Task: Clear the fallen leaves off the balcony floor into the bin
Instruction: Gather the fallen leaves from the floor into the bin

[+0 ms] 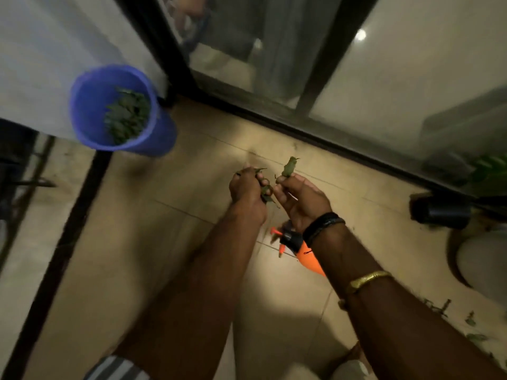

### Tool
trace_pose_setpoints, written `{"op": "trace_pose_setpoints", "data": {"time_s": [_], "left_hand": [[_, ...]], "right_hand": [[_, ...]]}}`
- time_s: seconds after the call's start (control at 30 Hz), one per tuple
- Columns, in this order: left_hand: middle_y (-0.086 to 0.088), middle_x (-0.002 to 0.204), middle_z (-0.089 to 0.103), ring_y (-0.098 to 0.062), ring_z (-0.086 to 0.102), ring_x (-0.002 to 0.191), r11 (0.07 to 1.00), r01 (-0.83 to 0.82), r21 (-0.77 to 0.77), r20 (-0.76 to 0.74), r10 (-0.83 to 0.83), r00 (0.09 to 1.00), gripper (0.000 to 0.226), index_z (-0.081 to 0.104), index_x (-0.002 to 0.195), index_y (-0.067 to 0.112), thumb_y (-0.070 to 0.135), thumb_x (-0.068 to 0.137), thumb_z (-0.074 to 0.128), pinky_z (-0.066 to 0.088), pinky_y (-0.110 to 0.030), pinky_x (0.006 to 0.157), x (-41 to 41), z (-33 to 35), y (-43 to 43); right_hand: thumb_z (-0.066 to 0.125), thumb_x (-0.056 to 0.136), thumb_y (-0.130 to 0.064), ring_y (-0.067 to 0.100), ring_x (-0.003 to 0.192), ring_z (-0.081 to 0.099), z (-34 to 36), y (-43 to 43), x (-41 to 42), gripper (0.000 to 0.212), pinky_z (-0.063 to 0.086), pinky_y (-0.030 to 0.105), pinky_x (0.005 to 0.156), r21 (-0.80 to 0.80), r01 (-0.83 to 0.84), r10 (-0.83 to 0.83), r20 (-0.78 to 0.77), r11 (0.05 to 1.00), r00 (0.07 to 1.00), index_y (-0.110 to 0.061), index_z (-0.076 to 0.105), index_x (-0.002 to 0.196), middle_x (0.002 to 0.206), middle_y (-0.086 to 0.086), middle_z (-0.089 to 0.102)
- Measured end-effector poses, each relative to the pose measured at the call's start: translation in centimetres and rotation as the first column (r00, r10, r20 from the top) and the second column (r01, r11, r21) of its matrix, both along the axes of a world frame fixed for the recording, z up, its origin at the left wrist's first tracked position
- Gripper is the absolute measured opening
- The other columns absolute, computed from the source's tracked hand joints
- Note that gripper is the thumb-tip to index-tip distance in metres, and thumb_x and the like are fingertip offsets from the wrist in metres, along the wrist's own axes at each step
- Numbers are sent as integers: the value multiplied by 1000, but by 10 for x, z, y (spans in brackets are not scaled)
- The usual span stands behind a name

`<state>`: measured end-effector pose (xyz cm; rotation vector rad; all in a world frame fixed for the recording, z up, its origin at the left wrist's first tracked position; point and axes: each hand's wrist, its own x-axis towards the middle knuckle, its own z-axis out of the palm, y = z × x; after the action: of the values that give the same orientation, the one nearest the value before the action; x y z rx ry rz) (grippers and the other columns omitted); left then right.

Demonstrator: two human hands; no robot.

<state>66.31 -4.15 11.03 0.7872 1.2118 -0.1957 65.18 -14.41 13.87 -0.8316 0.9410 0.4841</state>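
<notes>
A blue bin [90, 105] stands at the upper left on the tiled balcony floor, with several green leaves [127, 115] heaped inside it. Over the middle of the floor, my left hand [247, 189] grips a small bunch of leaves [265, 192], its fingers curled round them. Right beside it, my right hand [301, 200] pinches one green leaf [289, 166] that sticks up above the fingertips. The two hands nearly touch. More fallen leaves [472, 329] lie scattered on the floor at the lower right.
A dark-framed glass sliding door [274, 64] runs along the far side. An orange and black spray bottle [297, 246] lies on the tiles under my right wrist. At the right edge lie a tipped black pot [441, 212] and a pale round planter [485, 264].
</notes>
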Motion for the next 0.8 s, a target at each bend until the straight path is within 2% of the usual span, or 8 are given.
{"op": "trace_pose_setpoints", "data": {"time_s": [0.1, 0.27, 0.43, 0.5, 0.57, 0.67, 0.73, 0.8], "left_hand": [[2, 57, 47, -9, 42, 42, 998, -54, 25, 41, 53, 998, 25, 50, 79, 14, 22, 102, 45, 35, -20, 41, 13, 26, 71], [2, 58, 46, -9, 42, 41, 986, -119, 115, 48, 114, 992, 25, 48, 77, 17, 19, 102, 45, 36, -20, 41, 40, 59, 198], [-5, 63, 59, -22, 56, 57, 970, -163, 183, 24, 161, 987, 31, 57, 73, 12, 23, 100, 48, 53, -35, 62, 65, 64, 297], [-13, 79, 68, -30, 65, 72, 967, -139, 212, 7, 140, 990, 30, 64, 83, 10, 30, 99, 48, 59, -51, 74, 76, 58, 328], [-16, 96, 72, -33, 70, 85, 962, -117, 245, -21, 126, 992, 36, 68, 94, 12, 42, 96, 51, 58, -55, 79, 85, 26, 361], [-14, 112, 70, -32, 68, 93, 982, 36, 188, -62, -24, 998, 57, 68, 116, 16, 64, 91, 50, 55, -50, 87, 89, 37, 390], [-6, 113, 65, -24, 63, 93, 989, 59, 135, 4, -60, 998, 51, 58, 127, 19, 58, 97, 44, 49, -40, 90, 93, 50, 398], [-2, 110, 61, -17, 59, 91, 990, 33, 134, 6, -34, 999, 39, 54, 125, 21, 50, 102, 40, 43, -37, 92, 97, 45, 404]], "right_hand": [[59, 88, 12, 19, 72, 66, 31, 76, 15, 15, 59, 25, 73, 58, -80, 79, 23, 995, 997, 2, 64, 98, 82, 12, 67], [62, 87, 11, 20, 70, 68, 53, 202, 48, 25, 59, 23, 61, 62, -172, 169, 54, 983, 984, 6, 63, 111, 87, 14, 68], [56, 88, 8, 23, 67, 67, 50, 307, 84, 17, 58, 25, 59, -18, -297, 297, 68, 955, 952, -1, 66, 99, 78, 15, 68], [53, 89, 6, 19, 60, 63, 44, 340, 101, 18, 56, 25, 56, -92, -344, 350, 65, 935, 935, -6, 67, 94, 71, 10, 64], [54, 88, 3, 18, 61, 61, 32, 367, 119, 20, 54, 28, 58, -182, -393, 412, 75, 901, 908, -11, 69, 89, 70, 6, 63], [57, 88, -8, 19, 71, 58, 10, 394, 137, 20, 48, 32, 66, -333, -483, 523, 34, 809, 852, -14, 73, 99, 77, 2, 61], [56, 93, -18, 16, 61, 52, 5, 398, 142, 25, 43, 29, 55, -339, -494, 514, -33, 801, 857, -13, 70, 113, 71, -1, 57], [55, 97, -23, 13, 56, 51, 12, 396, 140, 21, 40, 27, 48, -334, -477, 488, -58, 813, 871, -16, 69, 111, 68, -2, 56]]}}
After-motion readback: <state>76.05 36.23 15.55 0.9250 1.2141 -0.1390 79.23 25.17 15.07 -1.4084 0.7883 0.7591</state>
